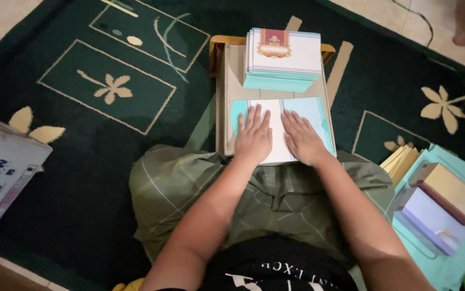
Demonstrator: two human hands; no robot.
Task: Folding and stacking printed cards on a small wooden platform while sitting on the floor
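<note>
Both hands are flat on one white-and-teal card sheet (pixel 292 126) on a small wooden board (pixel 227 97): left hand (pixel 254 137) and right hand (pixel 301 139), fingers stretched out, pressing, gripping nothing. One card stack (pixel 283 59) sits just behind; two book-like blocks (pixel 442 207) are off right.

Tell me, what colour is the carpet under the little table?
The carpet is dark green with cream flower and line motifs, seen best in the head view.
</note>
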